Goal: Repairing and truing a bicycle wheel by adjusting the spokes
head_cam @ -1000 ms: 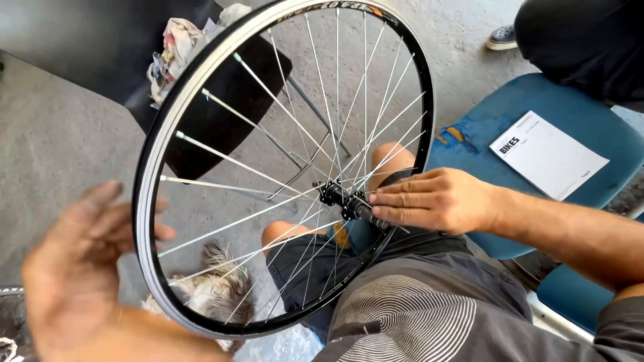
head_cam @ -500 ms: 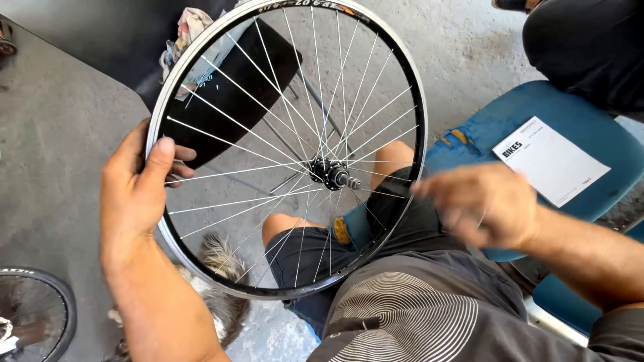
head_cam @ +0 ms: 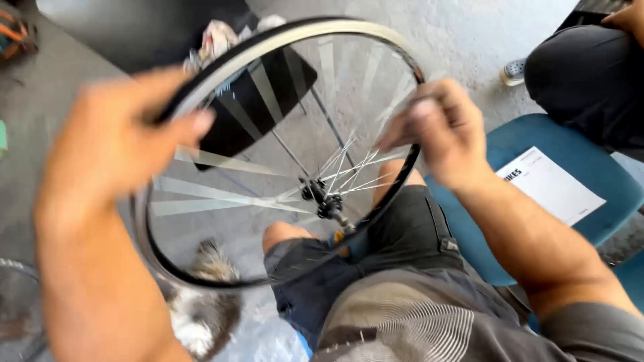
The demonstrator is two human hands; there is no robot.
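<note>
Holding a bicycle wheel [head_cam: 282, 154] upright over the lap, the person has both hands on its rim. The left hand [head_cam: 117, 144] curls its fingers over the rim at about ten o'clock; the right hand [head_cam: 439, 131] pinches the rim at about two o'clock, fingers closed on it. The spokes smear into pale streaks while the hub [head_cam: 325, 198] stays fairly sharp, so the wheel looks to be spinning or turning, probably a check of how true it runs. A fair next move would call for steady hands and an eye on the rim. At four o'clock a blue chair [head_cam: 604, 201] carries a white sheet of paper [head_cam: 550, 184]; a furry animal [head_cam: 201, 302] lies on the floor at seven.
</note>
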